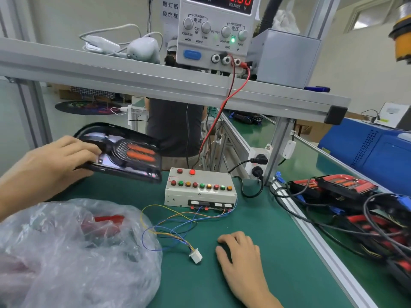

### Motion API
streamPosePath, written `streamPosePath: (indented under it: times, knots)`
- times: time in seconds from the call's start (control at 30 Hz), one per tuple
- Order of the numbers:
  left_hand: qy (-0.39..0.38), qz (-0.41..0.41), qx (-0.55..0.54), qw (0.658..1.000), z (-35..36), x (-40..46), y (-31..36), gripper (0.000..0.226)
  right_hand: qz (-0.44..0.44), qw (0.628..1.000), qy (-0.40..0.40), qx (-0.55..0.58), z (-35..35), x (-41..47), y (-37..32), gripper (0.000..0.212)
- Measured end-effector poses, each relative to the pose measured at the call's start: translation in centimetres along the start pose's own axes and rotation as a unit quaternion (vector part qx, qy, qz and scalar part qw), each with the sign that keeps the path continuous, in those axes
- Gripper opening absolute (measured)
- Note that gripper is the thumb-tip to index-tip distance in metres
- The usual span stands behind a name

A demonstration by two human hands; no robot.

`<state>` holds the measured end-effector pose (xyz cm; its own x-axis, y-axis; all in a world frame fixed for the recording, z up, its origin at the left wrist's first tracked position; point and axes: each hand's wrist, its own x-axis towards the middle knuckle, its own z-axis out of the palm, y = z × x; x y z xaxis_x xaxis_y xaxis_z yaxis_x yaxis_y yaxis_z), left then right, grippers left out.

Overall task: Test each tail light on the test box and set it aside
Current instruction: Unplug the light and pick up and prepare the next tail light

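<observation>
Black-housed tail light with orange lens strips [124, 152] held by left hand [55, 161], fingers wrapped on its left end, lifted above green mat [278, 241] left of grey button-topped test box [200, 188]. Right hand [240, 252] rests on mat, fingers loosely curled, holding nothing visible, beside white connector [195, 255].

— What did the tail light [124, 152] look like?
— A flat black housing with two orange strips over a ribbed reflector, held tilted just above the green mat, lens up, its near end gripped by the left hand [55, 161].
— And the test box [200, 190]?
— A pale grey box just right of the gripped light, flat on the mat, with a row of red, green and amber buttons. Its coloured wires ended in a loose white connector [196, 256], below the grip and apart from it.
</observation>
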<state>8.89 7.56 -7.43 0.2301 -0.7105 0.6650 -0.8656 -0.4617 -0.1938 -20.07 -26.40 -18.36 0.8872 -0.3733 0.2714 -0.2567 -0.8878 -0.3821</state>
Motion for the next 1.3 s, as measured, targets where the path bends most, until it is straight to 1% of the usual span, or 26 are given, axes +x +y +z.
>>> streamPosePath:
  times: [0.03, 0.1, 0.13, 0.2, 0.23, 0.27, 0.33, 0.4, 0.43, 0.47, 0.5, 0.57, 0.6, 0.63, 0.67, 0.7, 0.73, 0.77, 0.8, 0.87, 0.93, 1.07, 1.17, 1.2, 1.23, 1.3]
  knots:
    - [0.004, 0.026, -0.02, 0.999, -0.5, 0.4, 1.3, 0.024, 0.012, 0.999, -0.002, 0.039, -0.2, 0.0, -0.1, 0.017]
    - [0.006, 0.084, -0.041, 0.996, -1.4, 1.5, 4.5, 0.02, 0.049, 0.985, -0.001, 0.163, -0.8, 0.0, -0.1, 0.011]
    - [0.008, 0.111, -0.054, 0.992, -1.9, 2.2, 6.2, 0.019, 0.075, 0.968, -0.001, 0.241, -1.3, 0.0, -0.1, 0.013]
    - [0.011, 0.167, -0.082, 0.982, -2.6, 3.5, 9.6, 0.017, 0.122, 0.919, -0.016, 0.374, -2.3, 0.1, -0.2, 0.013]
    - [0.008, 0.192, -0.093, 0.977, -2.9, 4.1, 11.1, 0.017, 0.135, 0.893, -0.028, 0.428, -2.8, 0.3, -0.3, 0.02]
    - [-0.001, 0.21, -0.099, 0.973, -3.2, 4.6, 12.6, 0.018, 0.134, 0.865, -0.047, 0.481, -3.5, 0.5, -0.4, 0.032]
    - [-0.023, 0.235, -0.109, 0.966, -3.3, 5.1, 15.0, 0.017, 0.087, 0.805, -0.11, 0.577, -5.2, 0.8, -0.3, 0.06]
    - [-0.034, 0.248, -0.123, 0.96, -3.2, 5.0, 16.7, 0.017, 0.057, 0.746, -0.179, 0.639, -7.3, 0.7, -0.1, 0.075]
    - [-0.036, 0.255, -0.125, 0.958, -3.1, 4.8, 17.4, 0.017, 0.052, 0.73, -0.21, 0.648, -8.3, 0.5, 0.2, 0.079]
    - [-0.037, 0.264, -0.125, 0.956, -3.0, 4.7, 18.1, 0.018, 0.045, 0.727, -0.237, 0.643, -9.1, 0.2, 0.4, 0.079]
    - [-0.04, 0.271, -0.127, 0.953, -2.9, 4.7, 18.9, 0.018, 0.035, 0.735, -0.258, 0.626, -9.7, 0.0, 0.5, 0.075]
    - [-0.041, 0.278, -0.134, 0.95, -2.5, 4.7, 20.3, 0.016, 0.029, 0.745, -0.288, 0.601, -10.0, -0.7, 0.6, 0.058]
    - [-0.03, 0.268, -0.139, 0.953, -2.4, 4.6, 21.1, 0.014, 0.044, 0.745, -0.293, 0.597, -9.7, -1.1, 0.6, 0.051]
    - [-0.018, 0.238, -0.154, 0.959, -2.1, 4.6, 21.7, 0.013, 0.068, 0.744, -0.285, 0.6, -9.3, -1.5, 0.7, 0.048]
    - [-0.007, 0.183, -0.191, 0.964, -2.0, 4.4, 22.2, 0.017, 0.091, 0.739, -0.267, 0.612, -9.0, -1.9, 0.9, 0.049]
    - [-0.003, 0.103, -0.246, 0.964, -1.9, 4.3, 22.7, 0.029, 0.107, 0.728, -0.244, 0.631, -8.7, -2.3, 1.2, 0.051]
    - [-0.01, 0.015, -0.304, 0.953, -1.9, 4.1, 22.9, 0.047, 0.114, 0.715, -0.223, 0.653, -8.6, -2.6, 1.4, 0.053]
    - [-0.03, -0.063, -0.35, 0.934, -1.7, 3.8, 22.9, 0.064, 0.12, 0.698, -0.204, 0.676, -8.7, -2.8, 1.5, 0.057]
    - [-0.066, -0.122, -0.375, 0.917, -1.3, 3.5, 22.8, 0.076, 0.137, 0.676, -0.191, 0.698, -8.9, -2.9, 1.6, 0.064]
    - [-0.145, -0.183, -0.365, 0.901, 0.1, 2.9, 22.8, 0.083, 0.162, 0.622, -0.179, 0.745, -9.5, -3.1, 1.7, 0.07]
    - [-0.178, -0.208, -0.334, 0.902, 1.5, 3.0, 23.1, 0.083, 0.162, 0.591, -0.173, 0.771, -10.4, -3.2, 1.9, 0.067]
    - [-0.187, -0.216, -0.293, 0.913, 3.9, 5.9, 24.5, 0.085, 0.195, 0.578, -0.189, 0.77, -11.0, -3.9, 2.5, 0.067]
    - [-0.244, -0.22, -0.28, 0.902, 6.0, 8.8, 26.8, 0.089, 0.213, 0.568, -0.225, 0.763, -10.6, -4.8, 2.7, 0.069]
    - [-0.267, -0.205, -0.247, 0.908, 6.8, 9.7, 27.7, 0.082, 0.211, 0.567, -0.237, 0.76, -10.5, -4.9, 2.5, 0.069]
    - [-0.287, -0.187, -0.199, 0.918, 7.5, 10.4, 28.4, 0.069, 0.211, 0.564, -0.249, 0.759, -10.6, -5.0, 2.3, 0.069]
    - [-0.303, -0.172, -0.134, 0.928, 8.2, 11.7, 29.2, 0.041, 0.212, 0.545, -0.269, 0.765, -10.8, -5.3, 2.0, 0.065]
